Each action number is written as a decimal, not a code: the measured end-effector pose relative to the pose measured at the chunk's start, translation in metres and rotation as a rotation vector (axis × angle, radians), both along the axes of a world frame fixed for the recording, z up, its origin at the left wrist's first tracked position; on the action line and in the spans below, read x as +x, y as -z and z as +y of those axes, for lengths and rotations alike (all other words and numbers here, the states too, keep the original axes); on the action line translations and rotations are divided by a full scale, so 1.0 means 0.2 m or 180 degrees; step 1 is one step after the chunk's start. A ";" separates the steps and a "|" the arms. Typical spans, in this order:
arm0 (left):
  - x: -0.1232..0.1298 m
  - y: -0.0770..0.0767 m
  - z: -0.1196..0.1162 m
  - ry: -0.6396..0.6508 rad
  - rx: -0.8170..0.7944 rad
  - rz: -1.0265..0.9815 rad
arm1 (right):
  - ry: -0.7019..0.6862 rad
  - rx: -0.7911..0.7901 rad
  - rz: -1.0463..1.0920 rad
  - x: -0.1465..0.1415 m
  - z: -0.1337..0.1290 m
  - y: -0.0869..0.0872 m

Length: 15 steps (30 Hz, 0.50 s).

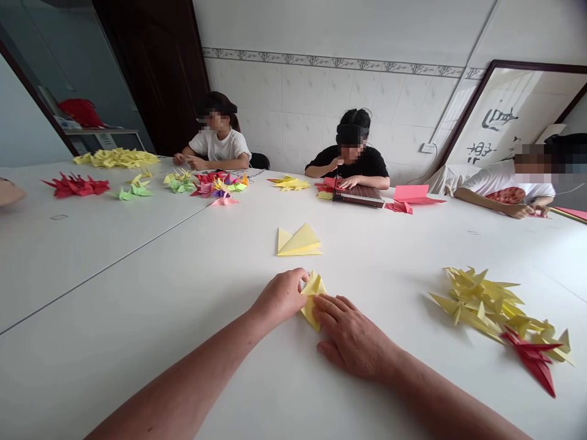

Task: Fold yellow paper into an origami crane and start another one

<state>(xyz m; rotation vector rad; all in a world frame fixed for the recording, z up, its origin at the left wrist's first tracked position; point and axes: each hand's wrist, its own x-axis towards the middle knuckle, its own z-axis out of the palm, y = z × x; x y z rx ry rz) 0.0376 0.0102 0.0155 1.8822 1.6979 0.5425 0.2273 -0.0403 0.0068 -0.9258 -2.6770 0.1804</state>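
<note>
On the white table (220, 342) in front of me lies a piece of folded yellow paper (314, 286), a narrow diamond-like shape with a raised flap at the top. My left hand (283, 293) pinches its left edge between thumb and fingers. From the other side, my right hand (351, 333) lies flat, its fingers stretched out and their tips pressing on the paper's right part. The fingers partly hide the paper. Just beyond sits a yellow folded sheet (300, 241) with a triangular flap, apart from both hands.
Yellow folded paper cranes (486, 299) and a red one (534, 360) are heaped at right. More coloured folded papers (220, 183) lie across the far side. A person in black (351, 153) leans over a paper cutter (360, 195); two others in white sit nearby.
</note>
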 end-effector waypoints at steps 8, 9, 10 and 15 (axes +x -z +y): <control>0.07 -0.01 0.00 -0.0226 0.0374 0.0156 | 0.0120 -0.0011 0.0056 -0.06 0.00 0.01; 0.08 -0.02 0.00 -0.0262 0.0386 0.0130 | 0.0134 -0.0010 0.0070 -0.07 0.01 0.01; 0.08 -0.02 0.00 -0.0294 0.0395 0.0120 | 0.0136 -0.0011 0.0077 -0.08 0.01 0.00; 0.05 -0.02 -0.01 -0.0342 0.0280 0.0327 | 0.0091 0.0000 0.0108 -0.08 0.04 -0.01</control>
